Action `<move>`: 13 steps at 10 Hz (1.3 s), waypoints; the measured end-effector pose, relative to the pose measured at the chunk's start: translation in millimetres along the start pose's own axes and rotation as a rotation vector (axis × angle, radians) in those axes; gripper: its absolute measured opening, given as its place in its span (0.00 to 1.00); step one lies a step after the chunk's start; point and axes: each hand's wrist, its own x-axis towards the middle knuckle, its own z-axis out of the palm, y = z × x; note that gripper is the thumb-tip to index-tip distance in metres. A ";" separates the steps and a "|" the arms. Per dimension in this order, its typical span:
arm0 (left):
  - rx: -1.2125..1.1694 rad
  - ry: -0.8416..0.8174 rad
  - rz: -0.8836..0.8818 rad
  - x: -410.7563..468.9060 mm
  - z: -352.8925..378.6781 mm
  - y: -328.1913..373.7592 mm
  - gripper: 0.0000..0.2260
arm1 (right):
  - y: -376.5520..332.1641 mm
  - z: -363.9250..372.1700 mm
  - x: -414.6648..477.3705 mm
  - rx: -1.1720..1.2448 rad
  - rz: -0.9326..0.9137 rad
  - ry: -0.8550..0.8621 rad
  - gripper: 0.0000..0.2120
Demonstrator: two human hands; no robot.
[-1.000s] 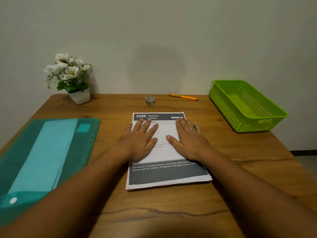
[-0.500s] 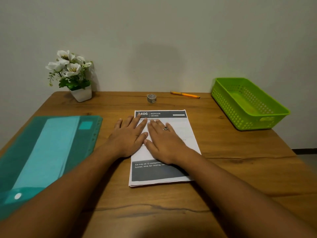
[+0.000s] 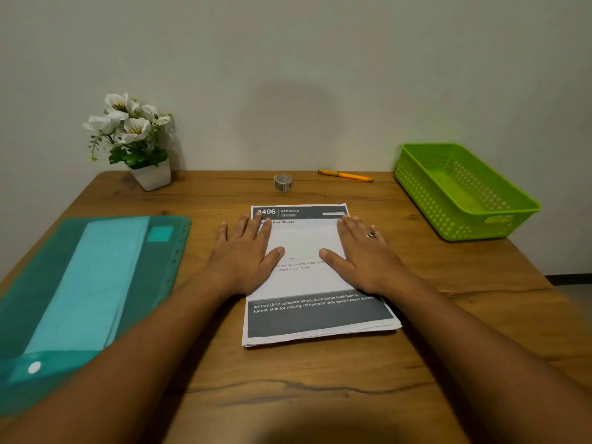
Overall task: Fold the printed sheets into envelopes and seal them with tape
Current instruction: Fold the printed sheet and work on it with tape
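Plain pale wall (image 3: 288,75) at the back, wooden table (image 3: 320,395) under everything. Landmark: the stack of printed sheets (image 3: 307,283), flat mid-table, dark header band at its far end and dark footer band at its near end. The near right corner is slightly fanned, so it's several sheets.

Left of the stack: teal plastic folder (image 3: 80,283), lying flat with paler paper inside. Probably paper storage, can't confirm.
Right of the stack and further back: green perforated basket (image 3: 426,200). My guess is it's the drop-off for finished envelopes, parked clear of the folding area.

Left hand (image 3: 243,254) and right hand (image 3: 365,257) are both palm-down on the stack. Fingers are straight and spread, thumbs point at each other with bare paper between them. The left hand overlaps the stack's left edge, and its outer fingers are off the paper. The right hand sits along the right edge. Neither grips anything, it's flat pressure only.
Likely reason: pinning and squaring the stack so it doesn't slide before the top sheet gets worked. No crease visible on top, so I'd say folding hasn't started.

Behind the stack, far left: potted white flowers (image 3: 134,139) against the wall, out of the work zone.
Behind the stack, to the right: orange pen (image 3: 346,175).
Straight behind the stack: tape roll (image 3: 283,182) on its edge, apart from the paper and untouched, within reach for sealing.
Smallest item: a ring (image 3: 371,234) on the right hand.
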 end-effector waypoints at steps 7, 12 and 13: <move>-0.009 -0.110 0.020 10.8 -55.0 -6.1 0.34 | -5.6 -21.4 8.7 0.015 0.009 -0.065 0.43; -0.174 -0.232 0.023 23.2 -62.5 -7.2 0.33 | -25.5 -69.5 21.6 0.046 -0.021 -0.169 0.45; -0.173 -0.206 0.032 21.5 -59.1 -8.1 0.37 | -29.5 -70.5 24.6 0.031 -0.020 -0.144 0.45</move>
